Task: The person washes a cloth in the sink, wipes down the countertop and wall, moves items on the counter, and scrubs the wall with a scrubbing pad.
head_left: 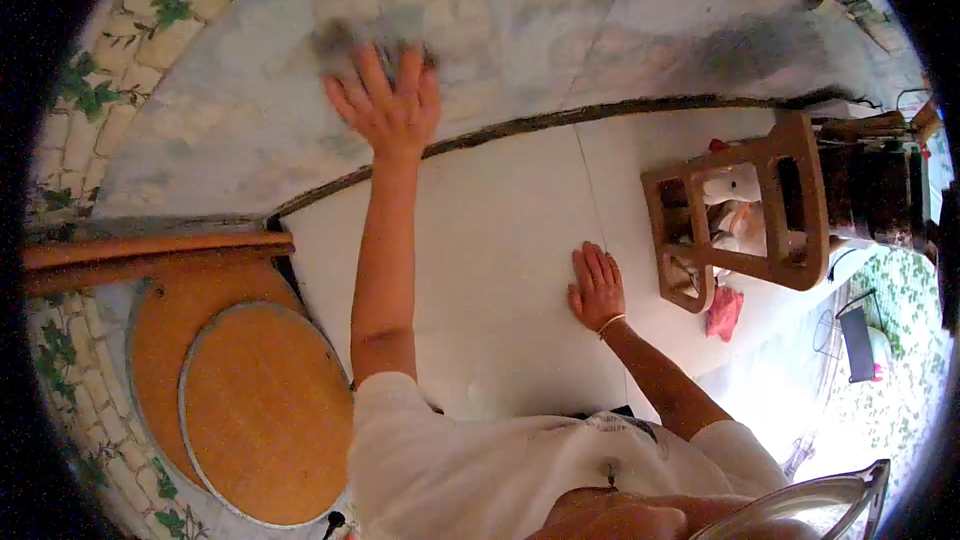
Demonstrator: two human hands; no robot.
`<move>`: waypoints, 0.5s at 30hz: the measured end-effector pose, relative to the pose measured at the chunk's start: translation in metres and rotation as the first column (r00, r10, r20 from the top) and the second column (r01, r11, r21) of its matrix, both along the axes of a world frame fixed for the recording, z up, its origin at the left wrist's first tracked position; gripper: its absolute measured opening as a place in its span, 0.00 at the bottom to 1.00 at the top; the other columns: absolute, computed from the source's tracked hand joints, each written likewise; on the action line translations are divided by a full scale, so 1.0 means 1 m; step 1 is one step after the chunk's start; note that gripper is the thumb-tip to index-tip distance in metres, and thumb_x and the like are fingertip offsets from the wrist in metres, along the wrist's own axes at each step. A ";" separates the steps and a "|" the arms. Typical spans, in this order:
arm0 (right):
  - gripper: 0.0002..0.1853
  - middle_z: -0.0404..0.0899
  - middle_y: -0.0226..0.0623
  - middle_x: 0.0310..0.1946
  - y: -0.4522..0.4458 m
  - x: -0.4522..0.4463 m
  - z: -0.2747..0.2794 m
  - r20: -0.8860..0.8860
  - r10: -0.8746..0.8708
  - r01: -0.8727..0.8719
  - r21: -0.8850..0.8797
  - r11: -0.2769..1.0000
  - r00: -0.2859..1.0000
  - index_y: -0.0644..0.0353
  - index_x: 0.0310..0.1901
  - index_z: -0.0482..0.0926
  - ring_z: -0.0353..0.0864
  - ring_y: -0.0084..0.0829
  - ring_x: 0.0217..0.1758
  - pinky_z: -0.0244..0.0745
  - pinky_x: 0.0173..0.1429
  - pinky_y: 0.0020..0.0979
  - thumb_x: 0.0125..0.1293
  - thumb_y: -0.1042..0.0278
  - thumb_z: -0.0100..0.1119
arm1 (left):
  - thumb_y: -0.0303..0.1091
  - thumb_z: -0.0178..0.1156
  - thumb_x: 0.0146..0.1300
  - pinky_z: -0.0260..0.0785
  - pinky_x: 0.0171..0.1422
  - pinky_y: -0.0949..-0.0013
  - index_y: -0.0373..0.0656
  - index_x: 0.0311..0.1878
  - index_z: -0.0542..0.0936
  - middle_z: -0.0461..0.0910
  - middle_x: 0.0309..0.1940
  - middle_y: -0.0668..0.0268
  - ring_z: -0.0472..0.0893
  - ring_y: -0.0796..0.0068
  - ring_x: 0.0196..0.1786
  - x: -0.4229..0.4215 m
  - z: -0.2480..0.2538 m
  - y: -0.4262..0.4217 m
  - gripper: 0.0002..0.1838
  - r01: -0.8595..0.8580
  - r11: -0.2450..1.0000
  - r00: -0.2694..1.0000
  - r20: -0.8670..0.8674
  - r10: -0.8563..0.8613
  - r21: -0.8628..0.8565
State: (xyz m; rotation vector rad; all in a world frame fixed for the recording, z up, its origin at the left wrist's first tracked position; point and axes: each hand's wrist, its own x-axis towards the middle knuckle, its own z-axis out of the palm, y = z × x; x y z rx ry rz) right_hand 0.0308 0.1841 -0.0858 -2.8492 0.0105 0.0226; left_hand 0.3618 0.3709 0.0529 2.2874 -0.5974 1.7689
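Note:
My left hand is raised at the upper left with its fingers spread against or just over a hazy, greyish panel. Blurred dark patches show beyond its fingertips, too unclear to name. Lower down to the right, my right hand lies palm down on a white surface, fingers stretched out and close together. A thin bracelet circles that wrist. Neither hand shows anything held. Between the panel and the white surface runs a dark, rough-edged strip.
A brown openwork wooden frame with whitish items inside stands on the right, beside a red cloth. Two rounded orange-brown boards are at lower left, below a wooden beam. A dark chair is farther off right.

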 end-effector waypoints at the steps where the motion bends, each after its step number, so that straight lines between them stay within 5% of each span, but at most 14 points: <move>1: 0.30 0.57 0.47 0.63 0.001 0.001 0.001 -0.009 0.004 -0.004 0.005 1.000 1.000 0.62 0.62 0.59 0.55 0.44 0.67 0.44 0.70 0.43 0.56 0.60 0.45 | 0.45 0.51 0.60 0.57 0.51 0.44 0.59 0.46 0.75 0.68 0.55 0.60 0.68 0.51 0.54 0.003 0.046 -0.014 0.12 -0.002 1.000 0.999 0.040 0.003 -0.026; 3: 0.31 0.56 0.47 0.63 0.001 0.004 0.003 -0.029 -0.006 0.007 0.030 1.000 1.000 0.61 0.62 0.59 0.55 0.43 0.67 0.44 0.70 0.43 0.56 0.61 0.46 | 0.46 0.51 0.59 0.57 0.54 0.46 0.61 0.47 0.75 0.69 0.55 0.67 0.68 0.58 0.56 0.018 0.070 -0.035 0.14 0.059 0.997 0.978 0.202 -0.047 -0.054; 5: 0.31 0.57 0.47 0.63 0.002 0.004 0.002 -0.020 0.012 -0.013 -0.018 1.000 1.000 0.61 0.62 0.59 0.55 0.43 0.67 0.44 0.70 0.43 0.55 0.61 0.46 | 0.47 0.53 0.57 0.59 0.56 0.51 0.63 0.48 0.74 0.71 0.53 0.75 0.70 0.68 0.54 0.011 0.054 -0.042 0.15 0.168 0.985 0.984 0.053 -0.169 0.031; 8: 0.30 0.56 0.46 0.63 0.005 0.003 -0.002 0.018 0.031 -0.030 -0.035 0.999 0.999 0.61 0.61 0.59 0.54 0.45 0.66 0.46 0.69 0.44 0.55 0.61 0.47 | 0.41 0.53 0.56 0.63 0.55 0.63 0.62 0.48 0.74 0.75 0.45 0.78 0.72 0.77 0.50 -0.012 -0.078 -0.014 0.15 0.262 0.828 0.923 -0.379 -0.066 0.496; 10: 0.30 0.55 0.46 0.64 0.005 0.003 -0.006 0.079 0.028 -0.027 -0.021 0.999 0.996 0.61 0.61 0.60 0.53 0.46 0.66 0.47 0.68 0.45 0.55 0.63 0.47 | 0.37 0.51 0.58 0.62 0.57 0.66 0.56 0.48 0.74 0.77 0.40 0.79 0.73 0.77 0.48 -0.040 -0.091 0.022 0.14 0.201 0.878 0.706 -0.685 0.178 0.435; 11: 0.30 0.55 0.46 0.64 0.005 0.004 -0.007 0.069 0.027 -0.025 -0.020 0.999 0.997 0.61 0.61 0.60 0.53 0.46 0.66 0.47 0.68 0.45 0.55 0.63 0.47 | 0.35 0.49 0.59 0.61 0.59 0.65 0.51 0.52 0.72 0.75 0.45 0.72 0.71 0.72 0.51 -0.042 -0.105 0.034 0.16 -0.010 0.982 0.491 -0.855 0.167 0.186; 13: 0.30 0.55 0.46 0.64 0.005 0.003 -0.006 0.079 0.031 -0.028 -0.034 0.999 0.996 0.61 0.61 0.59 0.53 0.46 0.67 0.47 0.68 0.45 0.55 0.63 0.47 | 0.33 0.44 0.62 0.55 0.64 0.62 0.40 0.59 0.63 0.67 0.54 0.57 0.64 0.60 0.59 -0.027 -0.165 0.075 0.21 -0.489 0.808 0.588 -0.808 0.028 -0.328; 14: 0.30 0.55 0.46 0.64 0.004 0.002 -0.005 0.068 0.022 -0.019 -0.042 0.999 0.997 0.61 0.61 0.59 0.53 0.46 0.67 0.47 0.68 0.45 0.55 0.63 0.47 | 0.33 0.40 0.64 0.51 0.67 0.60 0.34 0.63 0.57 0.61 0.60 0.49 0.59 0.54 0.63 -0.006 -0.197 0.101 0.24 -0.523 0.550 0.824 -0.551 0.132 -0.650; 15: 0.30 0.55 0.46 0.64 0.004 0.004 -0.005 0.041 0.018 -0.017 -0.025 1.000 0.999 0.61 0.61 0.60 0.53 0.46 0.67 0.47 0.68 0.45 0.55 0.64 0.47 | 0.33 0.38 0.65 0.45 0.69 0.60 0.32 0.64 0.52 0.54 0.63 0.46 0.54 0.51 0.65 -0.006 -0.197 0.122 0.25 -0.585 0.552 0.778 -0.604 0.174 -0.594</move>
